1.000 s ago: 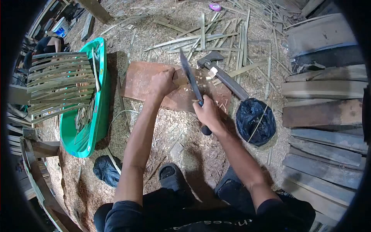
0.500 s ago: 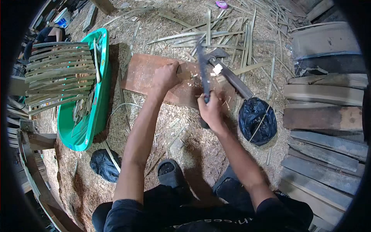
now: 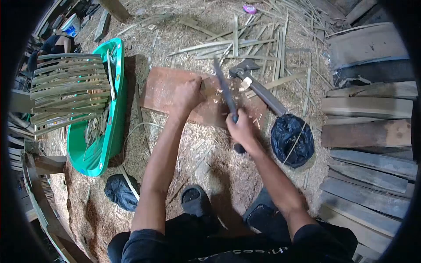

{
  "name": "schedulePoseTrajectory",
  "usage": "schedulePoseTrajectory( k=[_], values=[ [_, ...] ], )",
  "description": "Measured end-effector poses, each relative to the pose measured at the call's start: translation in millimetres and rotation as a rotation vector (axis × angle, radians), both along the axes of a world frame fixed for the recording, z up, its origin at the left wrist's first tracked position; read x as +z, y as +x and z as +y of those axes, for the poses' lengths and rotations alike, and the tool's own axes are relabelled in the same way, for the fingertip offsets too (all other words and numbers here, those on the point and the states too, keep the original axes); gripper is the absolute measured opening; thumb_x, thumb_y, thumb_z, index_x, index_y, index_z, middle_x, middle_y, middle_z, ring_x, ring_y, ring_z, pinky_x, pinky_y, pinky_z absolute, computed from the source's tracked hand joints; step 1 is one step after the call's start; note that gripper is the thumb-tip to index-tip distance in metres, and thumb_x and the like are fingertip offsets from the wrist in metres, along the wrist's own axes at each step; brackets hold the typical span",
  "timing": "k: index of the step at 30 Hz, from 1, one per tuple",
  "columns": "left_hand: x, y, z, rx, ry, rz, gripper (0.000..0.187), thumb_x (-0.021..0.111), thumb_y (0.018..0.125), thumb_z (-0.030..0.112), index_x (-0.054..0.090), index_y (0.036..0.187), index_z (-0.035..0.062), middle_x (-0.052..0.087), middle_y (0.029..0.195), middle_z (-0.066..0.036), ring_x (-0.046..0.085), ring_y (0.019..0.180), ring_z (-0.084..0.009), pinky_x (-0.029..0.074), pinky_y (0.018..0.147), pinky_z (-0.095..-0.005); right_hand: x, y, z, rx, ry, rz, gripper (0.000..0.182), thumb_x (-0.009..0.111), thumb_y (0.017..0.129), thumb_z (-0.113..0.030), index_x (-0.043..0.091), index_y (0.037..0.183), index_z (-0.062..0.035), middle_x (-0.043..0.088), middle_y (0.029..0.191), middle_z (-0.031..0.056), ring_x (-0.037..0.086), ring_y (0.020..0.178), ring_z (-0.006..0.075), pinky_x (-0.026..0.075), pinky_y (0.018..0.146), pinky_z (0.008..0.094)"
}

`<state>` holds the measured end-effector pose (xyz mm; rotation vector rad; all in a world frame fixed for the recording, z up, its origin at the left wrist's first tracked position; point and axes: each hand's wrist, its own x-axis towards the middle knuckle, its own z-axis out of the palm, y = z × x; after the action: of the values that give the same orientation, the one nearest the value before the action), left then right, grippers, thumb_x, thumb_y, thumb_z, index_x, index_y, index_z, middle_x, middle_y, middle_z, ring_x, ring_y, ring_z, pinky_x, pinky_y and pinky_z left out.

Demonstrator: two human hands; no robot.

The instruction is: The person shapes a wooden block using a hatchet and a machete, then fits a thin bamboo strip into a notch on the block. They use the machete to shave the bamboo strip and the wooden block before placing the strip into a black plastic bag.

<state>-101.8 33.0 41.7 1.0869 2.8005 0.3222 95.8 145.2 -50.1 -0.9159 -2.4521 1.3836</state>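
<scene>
A reddish wooden board [image 3: 160, 87] lies on the ground ahead of me, with pale chips on its right part. My left hand [image 3: 188, 93] is closed over the board around a small piece, mostly hidden by the fingers. My right hand [image 3: 242, 128] grips the dark handle of a long knife [image 3: 226, 91], whose blade points up and to the left above the board. Just beyond the board's right part lies an axe [image 3: 266, 95], its head at the upper left, with a pale wood block [image 3: 245, 83] beside it.
A green tub [image 3: 115, 109] with slats and a slatted panel [image 3: 70, 85] stands at left. Black plastic bags [image 3: 292, 139] lie on both sides. Planks [image 3: 366, 133] line the right, strips [image 3: 237, 35] lie beyond the board. A person [image 3: 57, 44] is at upper left.
The knife and my right hand have shifted slightly, the blade now leaning further left. My left hand remains closed on the board. The whole view has shifted a little.
</scene>
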Motion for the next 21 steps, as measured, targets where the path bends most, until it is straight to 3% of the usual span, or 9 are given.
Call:
schedulePoseTrajectory(
  k=[4, 6, 7, 10, 11, 14, 15, 18, 21],
  values=[
    [-4.6, 4.9, -6.9, -0.046, 0.055, 0.053, 0.042, 0.081, 0.070, 0.030, 0.057, 0.096, 0.0086, 0.071, 0.089, -0.016, 0.070, 0.083, -0.0369, 0.056, 0.070, -0.0469, 56.2, -2.6, -10.2, -0.158, -0.124, 0.240, 0.030, 0.063, 0.089, -0.028, 0.058, 0.085, 0.0014, 0.063, 0.068, 0.0179, 0.064, 0.064, 0.0380, 0.048, 0.059, 0.0452],
    [1.4, 1.6, -3.7, -0.022, -0.033, 0.014, 0.041, 0.079, 0.072, 0.030, 0.058, 0.100, 0.0098, 0.071, 0.093, -0.016, 0.070, 0.084, -0.0357, 0.057, 0.071, -0.0467, 26.1, 2.5, -10.5, 0.110, 0.201, -0.053, 0.030, 0.065, 0.088, -0.027, 0.057, 0.082, 0.0013, 0.062, 0.068, 0.0172, 0.064, 0.065, 0.0374, 0.047, 0.059, 0.0458],
    [1.8, 2.7, -5.0, -0.012, -0.085, -0.011, 0.040, 0.078, 0.072, 0.031, 0.059, 0.102, 0.0104, 0.072, 0.095, -0.015, 0.070, 0.085, -0.0351, 0.057, 0.072, -0.0467, 22.1, 3.1, -4.4, 0.102, 0.034, -0.223, 0.030, 0.066, 0.087, -0.026, 0.056, 0.081, 0.0018, 0.062, 0.068, 0.0176, 0.063, 0.065, 0.0378, 0.047, 0.060, 0.0447],
    [-2.2, 2.2, -4.6, 0.013, -0.067, -0.003, 0.042, 0.079, 0.072, 0.032, 0.058, 0.102, 0.0101, 0.071, 0.094, -0.016, 0.070, 0.086, -0.0352, 0.057, 0.073, -0.0465, 30.8, -7.4, -3.8, -0.070, -0.109, 0.147, 0.029, 0.064, 0.087, -0.026, 0.057, 0.081, 0.0023, 0.062, 0.069, 0.0186, 0.063, 0.064, 0.0391, 0.049, 0.061, 0.0427],
    [-3.5, 1.5, -5.4, 0.007, -0.060, 0.008, 0.042, 0.079, 0.072, 0.032, 0.058, 0.102, 0.0102, 0.071, 0.095, -0.016, 0.070, 0.086, -0.0354, 0.057, 0.072, -0.0466, 44.2, -8.4, -2.2, -0.073, 0.043, 0.262, 0.019, 0.059, 0.090, -0.016, 0.057, 0.080, -0.0004, 0.058, 0.062, 0.0071, 0.057, 0.055, 0.0146, 0.045, 0.052, 0.0337],
    [-2.6, 5.4, -7.9, -0.013, -0.053, 0.009, 0.043, 0.080, 0.072, 0.033, 0.059, 0.102, 0.0106, 0.071, 0.095, -0.016, 0.070, 0.085, -0.0356, 0.057, 0.072, -0.0466, 42.2, 2.3, -10.1, 0.054, -0.095, -0.059, 0.029, 0.064, 0.087, -0.026, 0.058, 0.086, 0.0027, 0.063, 0.070, 0.0185, 0.065, 0.065, 0.0354, 0.051, 0.062, 0.0419],
    [-7.1, 0.6, -8.7, -0.010, -0.052, 0.008, 0.043, 0.080, 0.072, 0.033, 0.059, 0.102, 0.0107, 0.071, 0.095, -0.016, 0.070, 0.085, -0.0355, 0.057, 0.072, -0.0466, 24.6, 5.9, -9.2, 0.159, 0.079, -0.241, 0.030, 0.064, 0.087, -0.026, 0.059, 0.091, 0.0035, 0.064, 0.072, 0.0189, 0.066, 0.066, 0.0339, 0.051, 0.061, 0.0421],
    [-1.2, -3.9, -5.1, 0.010, -0.085, -0.018, 0.044, 0.080, 0.071, 0.032, 0.059, 0.103, 0.0112, 0.072, 0.096, -0.014, 0.070, 0.087, -0.0347, 0.057, 0.074, -0.0461, 23.6, 8.7, 1.7, 0.081, 0.065, -0.118, 0.025, 0.064, 0.087, -0.026, 0.060, 0.085, -0.0006, 0.063, 0.066, 0.0125, 0.063, 0.059, 0.0224, 0.046, 0.054, 0.0397],
    [-1.2, -1.6, -4.5, 0.042, -0.087, -0.006, 0.044, 0.080, 0.071, 0.032, 0.059, 0.103, 0.0113, 0.072, 0.096, -0.014, 0.070, 0.088, -0.0338, 0.058, 0.075, -0.0453, 58.7, -6.0, -2.8, -0.092, -0.025, 0.154, 0.029, 0.065, 0.086, -0.027, 0.060, 0.085, 0.0014, 0.063, 0.068, 0.0170, 0.065, 0.063, 0.0290, 0.048, 0.058, 0.0422]
  ],
)
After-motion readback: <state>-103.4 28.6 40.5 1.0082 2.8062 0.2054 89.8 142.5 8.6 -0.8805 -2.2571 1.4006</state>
